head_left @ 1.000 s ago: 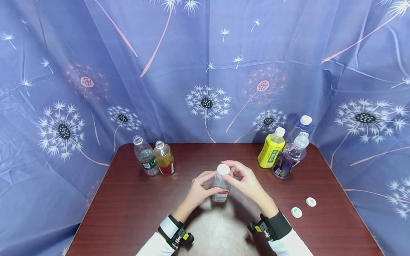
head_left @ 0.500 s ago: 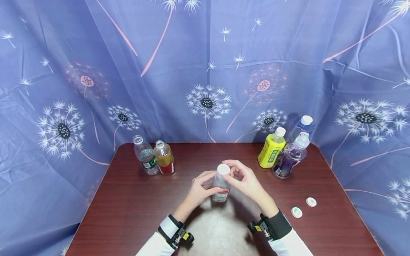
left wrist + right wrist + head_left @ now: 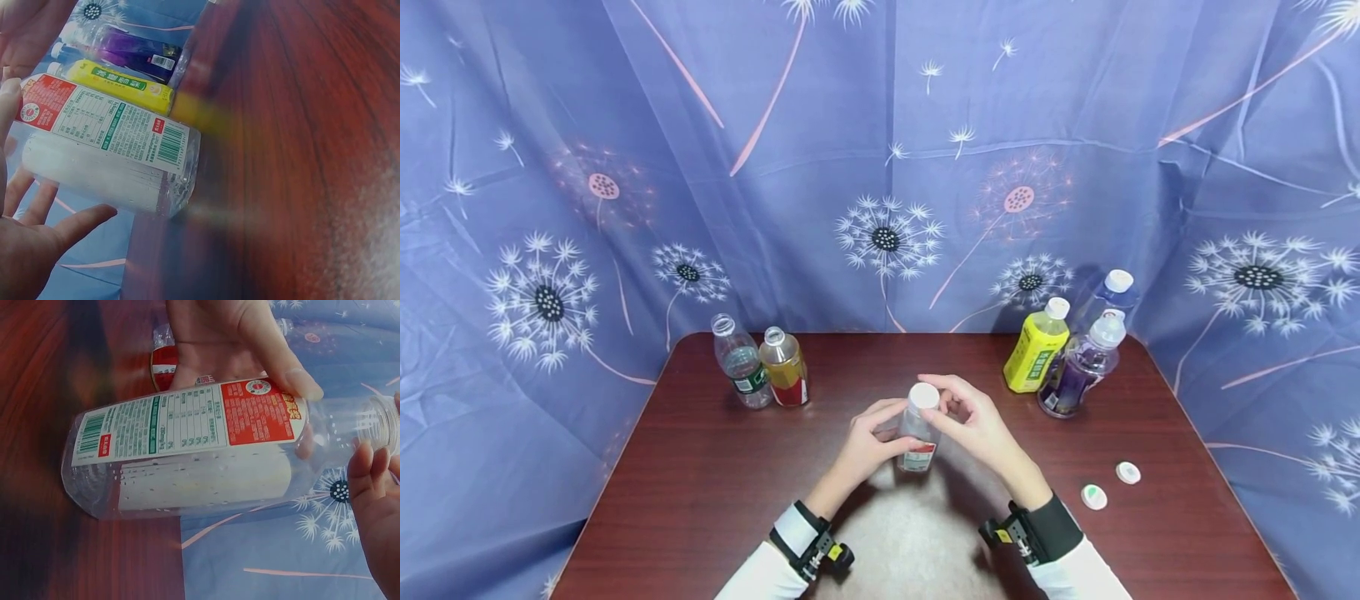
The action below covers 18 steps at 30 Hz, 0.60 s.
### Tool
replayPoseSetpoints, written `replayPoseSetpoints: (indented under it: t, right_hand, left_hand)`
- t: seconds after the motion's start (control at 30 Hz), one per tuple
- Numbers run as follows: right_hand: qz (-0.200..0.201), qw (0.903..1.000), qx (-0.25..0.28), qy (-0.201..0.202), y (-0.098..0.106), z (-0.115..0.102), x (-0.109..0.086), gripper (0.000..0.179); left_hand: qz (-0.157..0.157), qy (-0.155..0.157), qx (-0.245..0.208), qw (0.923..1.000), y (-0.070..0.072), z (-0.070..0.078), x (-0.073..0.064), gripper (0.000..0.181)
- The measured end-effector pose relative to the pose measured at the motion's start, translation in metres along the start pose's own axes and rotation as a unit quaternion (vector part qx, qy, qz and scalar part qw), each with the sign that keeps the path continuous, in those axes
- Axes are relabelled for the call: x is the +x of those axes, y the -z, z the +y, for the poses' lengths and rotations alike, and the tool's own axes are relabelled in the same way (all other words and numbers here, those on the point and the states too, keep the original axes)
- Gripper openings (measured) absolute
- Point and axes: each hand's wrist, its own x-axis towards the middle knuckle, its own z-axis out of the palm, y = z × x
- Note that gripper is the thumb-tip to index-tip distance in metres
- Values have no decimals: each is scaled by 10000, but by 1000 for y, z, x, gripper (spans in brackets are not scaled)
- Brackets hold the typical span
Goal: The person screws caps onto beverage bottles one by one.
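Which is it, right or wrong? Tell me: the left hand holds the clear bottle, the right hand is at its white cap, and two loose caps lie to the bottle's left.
Wrong on one point: the two loose caps lie to the bottle's right, as the head view shows. The left hand does hold the clear bottle, with the right hand at its white cap.

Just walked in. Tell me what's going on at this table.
Someone is handling a clear bottle. The left grip holds its body and the right grip pinches the white cap at its neck; whether it is fully on can't be told. Two uncapped bottles stand off to the left; a yellow bottle and a purple bottle stand to the right, with two loose caps lying nearer.
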Motion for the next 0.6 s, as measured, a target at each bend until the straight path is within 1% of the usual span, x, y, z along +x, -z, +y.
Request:
replayPoseSetpoints:
  t: [0.03,0.1,0.23,0.27,0.3,0.5,0.6]
  right_hand:
    - [21,10000,-66,2,-1,-5,1,44]
    - [81,9996,-263,-17,-1,-6,0,42]
    - [246,9972,-699,-88,-3,-9,1,41]
    - [289,9964,-799,-77,-4,-5,0,41]
    - [331,9955,-889,-63,-5,-6,0,41]
    - [564,9888,-1346,308,-12,-9,-3,43]
    - [556,9835,-1637,527,-15,-8,-5,50]
  left_hand:
    - [3,-31,13,10000,0,0,0,53]
    - [12,-65,51,10000,-1,0,0,53]
    - [131,-96,110,9998,-2,1,0,53]
    - [163,-93,113,9998,-3,1,0,53]
    - [195,-94,131,9997,-3,1,-1,53]
    - [291,-87,198,9993,-5,1,-4,53]
    - [288,-96,142,9994,-5,2,-5,53]
